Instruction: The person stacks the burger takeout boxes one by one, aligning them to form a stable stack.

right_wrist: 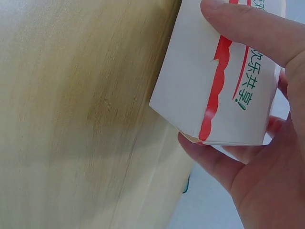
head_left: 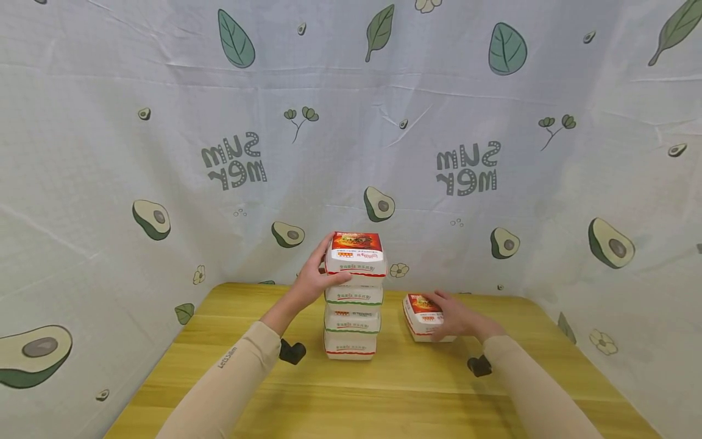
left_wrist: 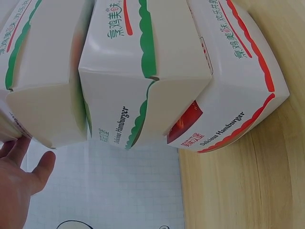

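Observation:
Several white hamburger boxes stand in one stack (head_left: 353, 347), some trimmed red and some green. My left hand (head_left: 317, 277) holds the top hamburger box (head_left: 359, 259) at its left side, the thumb across the front. In the left wrist view the left hand (left_wrist: 16, 186) shows at the left edge, beside the stacked boxes (left_wrist: 114, 95). To the right of the stack, my right hand (head_left: 457, 314) grips a separate red-trimmed hamburger box (head_left: 419, 320). The right wrist view shows the right hand (right_wrist: 271, 157) with its thumb on one side of that box (right_wrist: 190, 71) and fingers on the other.
A wooden table (head_left: 351, 402) carries the boxes. Behind it hangs a pale curtain (head_left: 340, 158) printed with avocados and leaves. Black objects (head_left: 292, 352) show near both wrists.

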Demonstrator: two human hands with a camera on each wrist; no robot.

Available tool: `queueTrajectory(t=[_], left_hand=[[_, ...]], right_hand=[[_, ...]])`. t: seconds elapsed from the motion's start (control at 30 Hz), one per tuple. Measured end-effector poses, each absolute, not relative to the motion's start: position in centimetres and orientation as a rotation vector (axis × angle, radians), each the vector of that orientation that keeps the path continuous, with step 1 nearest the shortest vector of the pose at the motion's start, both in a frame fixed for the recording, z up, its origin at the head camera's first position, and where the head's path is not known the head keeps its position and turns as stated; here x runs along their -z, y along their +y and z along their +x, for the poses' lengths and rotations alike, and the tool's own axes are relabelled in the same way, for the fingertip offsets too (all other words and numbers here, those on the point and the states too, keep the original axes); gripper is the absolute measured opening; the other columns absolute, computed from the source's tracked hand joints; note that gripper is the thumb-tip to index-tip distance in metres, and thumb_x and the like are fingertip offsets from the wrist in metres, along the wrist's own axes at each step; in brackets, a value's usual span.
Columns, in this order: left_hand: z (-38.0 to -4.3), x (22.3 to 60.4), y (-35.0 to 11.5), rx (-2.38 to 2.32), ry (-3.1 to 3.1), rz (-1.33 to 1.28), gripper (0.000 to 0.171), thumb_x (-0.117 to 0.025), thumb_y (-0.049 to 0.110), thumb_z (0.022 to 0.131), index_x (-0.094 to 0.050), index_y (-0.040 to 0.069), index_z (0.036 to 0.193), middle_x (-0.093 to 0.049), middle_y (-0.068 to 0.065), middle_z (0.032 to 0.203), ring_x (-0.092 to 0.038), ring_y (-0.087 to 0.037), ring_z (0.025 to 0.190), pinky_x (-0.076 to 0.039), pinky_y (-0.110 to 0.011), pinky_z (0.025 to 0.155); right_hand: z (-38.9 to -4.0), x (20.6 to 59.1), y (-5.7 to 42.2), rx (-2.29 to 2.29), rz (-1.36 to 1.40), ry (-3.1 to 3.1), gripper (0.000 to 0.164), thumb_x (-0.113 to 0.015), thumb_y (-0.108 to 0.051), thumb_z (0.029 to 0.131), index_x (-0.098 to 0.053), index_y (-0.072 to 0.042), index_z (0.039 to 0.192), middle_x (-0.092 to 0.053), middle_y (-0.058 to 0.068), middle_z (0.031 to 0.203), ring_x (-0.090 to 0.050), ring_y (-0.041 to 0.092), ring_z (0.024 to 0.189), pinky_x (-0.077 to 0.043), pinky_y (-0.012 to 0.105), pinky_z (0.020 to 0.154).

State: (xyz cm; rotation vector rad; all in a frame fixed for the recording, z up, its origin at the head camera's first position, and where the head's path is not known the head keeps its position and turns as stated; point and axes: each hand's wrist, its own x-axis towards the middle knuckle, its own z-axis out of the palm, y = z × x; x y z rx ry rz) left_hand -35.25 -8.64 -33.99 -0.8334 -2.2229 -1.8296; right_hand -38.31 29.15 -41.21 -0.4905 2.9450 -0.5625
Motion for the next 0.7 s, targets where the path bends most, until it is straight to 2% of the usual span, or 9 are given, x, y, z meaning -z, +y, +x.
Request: queueTrajectory(t=[0.07,0.3,0.43,0.7], left_hand=[[-35.27,34.00,-8.66,1.830,-2.220,-0.838,0.097,-0.076,0.024,0.090,-0.012,0.029,0.163,-0.044,-0.007,0.146,-0.056,-0.030,0.122,-0.054,-0.047,0.095],[-35.46,33.99,-8.70,1.836,-2.223,-0.837,0.094,-0.075,0.021,0.091,-0.015,0.039,0.160,-0.045,-0.007,0.146,-0.056,-0.029,0.121,-0.053,-0.045,0.096],[-35.41,33.84,-8.79,1.818,-2.222,-0.835,0.094,-0.074,0.018,0.092,-0.014,0.040,0.160,-0.044,-0.010,0.147,-0.056,-0.029,0.121,-0.054,-0.044,0.094],[-34.94,33.29,-8.98,1.857,-2.269,-0.833,0.097,-0.073,0.016,0.092,-0.009,0.029,0.163,-0.041,-0.013,0.149,-0.055,-0.030,0.123,-0.053,-0.044,0.096]], right_hand=[[-38.29,41.26,29.17,0.568,-0.493,2.943,0.107,-0.092,-0.030,0.067,-0.035,-0.017,0.156,-0.024,0.026,0.159,-0.039,0.049,0.134,-0.036,0.071,0.103],[-38.15,41.22,29.55,0.590,-0.526,2.948,0.103,-0.091,-0.029,0.070,-0.036,-0.015,0.155,-0.023,0.027,0.159,-0.037,0.051,0.134,-0.035,0.071,0.103],[-38.05,41.05,29.88,0.612,-0.536,2.961,0.102,-0.091,-0.029,0.070,-0.037,-0.013,0.155,-0.025,0.027,0.158,-0.037,0.051,0.135,-0.036,0.070,0.103],[-37.92,40.36,30.16,0.648,-0.568,2.965,0.101,-0.090,-0.029,0.070,-0.037,-0.012,0.154,-0.026,0.026,0.157,-0.041,0.045,0.130,-0.039,0.066,0.102]])
